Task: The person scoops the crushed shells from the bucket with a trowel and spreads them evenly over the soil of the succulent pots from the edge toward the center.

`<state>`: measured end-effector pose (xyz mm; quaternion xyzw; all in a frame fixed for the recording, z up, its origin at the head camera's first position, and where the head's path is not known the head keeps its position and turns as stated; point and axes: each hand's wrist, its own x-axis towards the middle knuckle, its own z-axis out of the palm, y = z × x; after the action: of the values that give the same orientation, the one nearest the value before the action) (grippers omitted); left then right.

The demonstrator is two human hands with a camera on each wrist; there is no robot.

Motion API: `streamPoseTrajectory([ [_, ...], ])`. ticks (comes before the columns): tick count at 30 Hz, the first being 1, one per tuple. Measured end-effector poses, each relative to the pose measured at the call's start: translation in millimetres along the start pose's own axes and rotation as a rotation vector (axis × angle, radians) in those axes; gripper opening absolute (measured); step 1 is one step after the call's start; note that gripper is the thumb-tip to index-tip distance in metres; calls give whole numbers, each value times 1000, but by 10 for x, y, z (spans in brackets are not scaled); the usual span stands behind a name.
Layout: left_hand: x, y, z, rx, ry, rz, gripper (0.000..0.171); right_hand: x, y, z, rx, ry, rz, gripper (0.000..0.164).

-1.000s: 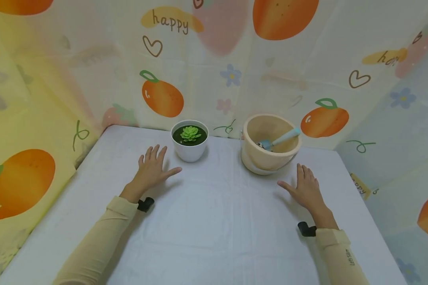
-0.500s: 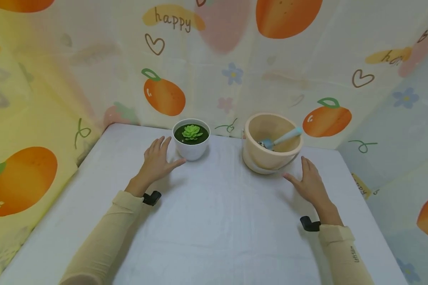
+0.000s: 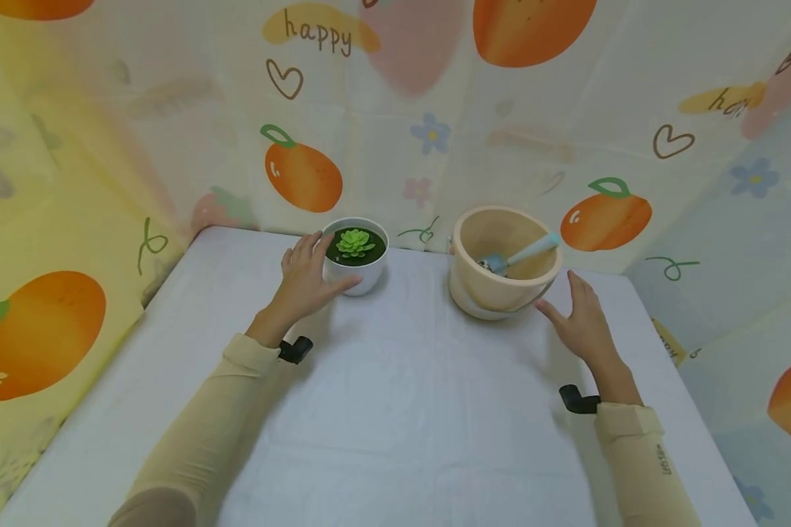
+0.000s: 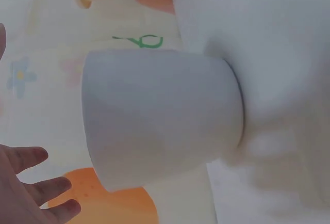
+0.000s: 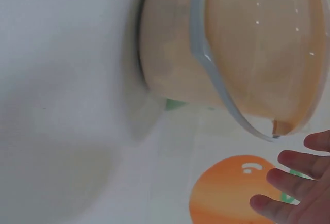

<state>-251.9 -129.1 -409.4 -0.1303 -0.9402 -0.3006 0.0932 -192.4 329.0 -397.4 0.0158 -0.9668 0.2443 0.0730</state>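
A white pot stands upright near the back of the table, with a green succulent in dark soil. My left hand is spread at the pot's left and front side, overlapping its rim in the head view. To the right stands a beige bucket with a pale grey handle hanging down its side. Inside it leans a small trowel with a light blue handle. My right hand is held beside the bucket's right side, thumb and fingers apart and nothing in it.
Both pots stand on a white-covered table, close to its back edge. Behind hangs a cloth printed with oranges and flowers. A black wrist camera sits at the left cuff, another black camera at the right.
My left hand has moved forward and right to the white pot. My right hand has moved forward and slightly right, alongside the bucket. Pot and bucket stay in place.
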Motion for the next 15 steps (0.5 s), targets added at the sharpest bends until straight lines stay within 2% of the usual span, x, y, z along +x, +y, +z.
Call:
streamPoseTrajectory([
  [8, 146, 183, 22, -61, 19, 50, 93, 112, -61, -99, 44, 39, -4, 95],
  [15, 279, 334, 130, -104, 28, 92, 91, 222, -106, -174, 53, 36, 5, 95],
])
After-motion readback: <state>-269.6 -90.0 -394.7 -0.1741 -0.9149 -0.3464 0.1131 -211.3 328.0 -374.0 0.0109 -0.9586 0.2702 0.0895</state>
